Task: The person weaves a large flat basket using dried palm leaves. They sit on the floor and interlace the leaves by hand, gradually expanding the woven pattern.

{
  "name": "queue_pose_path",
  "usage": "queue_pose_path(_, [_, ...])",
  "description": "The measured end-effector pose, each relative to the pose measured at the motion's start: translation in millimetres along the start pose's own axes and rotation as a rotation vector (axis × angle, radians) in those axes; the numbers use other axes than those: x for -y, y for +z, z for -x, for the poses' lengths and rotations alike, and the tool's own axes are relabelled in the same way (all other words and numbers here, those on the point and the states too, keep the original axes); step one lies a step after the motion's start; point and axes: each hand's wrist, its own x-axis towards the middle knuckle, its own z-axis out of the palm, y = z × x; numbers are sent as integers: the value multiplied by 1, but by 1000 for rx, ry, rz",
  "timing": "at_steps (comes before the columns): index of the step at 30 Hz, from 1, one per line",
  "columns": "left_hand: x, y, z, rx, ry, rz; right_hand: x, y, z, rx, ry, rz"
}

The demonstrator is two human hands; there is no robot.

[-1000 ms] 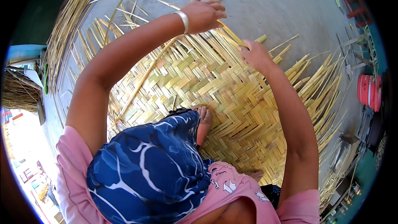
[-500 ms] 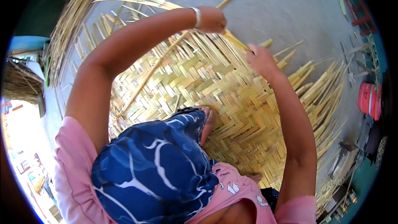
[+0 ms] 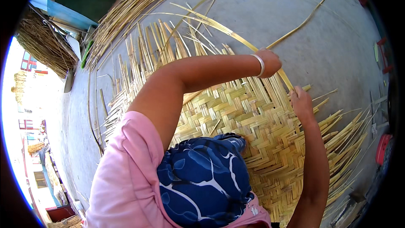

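A woven mat [image 3: 257,122] of split reed strips in a slanting pattern lies on the floor beneath me, with loose strip ends fanning out at its far and right edges. Past its far edge, my left hand [image 3: 269,62], with a pale bangle at the wrist, is closed around a long flat reed strip [image 3: 285,79]. My right hand [image 3: 302,106] pinches the same strip close to the mat's far right edge. Between the hands the strip runs taut, and its loose tail bends away to the far left. My left fingers are partly hidden behind the hand.
A pile of long reeds [image 3: 139,6] lies at the far left, close to a bundle of dry stalks [image 3: 42,44]. One long thin reed [image 3: 306,21] curves over the grey concrete floor [image 3: 261,10]. A red object [image 3: 383,150] stands at the right.
My view has swung, so the mat and both hands appear farther right and lower. Both hands keep their hold on the strip, and more of its tail shows.
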Motion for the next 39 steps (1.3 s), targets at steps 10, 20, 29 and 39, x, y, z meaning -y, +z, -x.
queue_pose_path(10, [-56,35,-40,1,-275,369,24,3,19,-62,-19,50])
queue_pose_path(20, [-17,-39,33,-305,48,43,54,-12,-15,1,-44,-111])
queue_pose_path(29, [-8,-35,49,-261,118,-28,81,-2,-34,20,-143,-43])
queue_pose_path(39, [-14,-19,29,-263,-136,370,92,-3,-23,-83,-53,237])
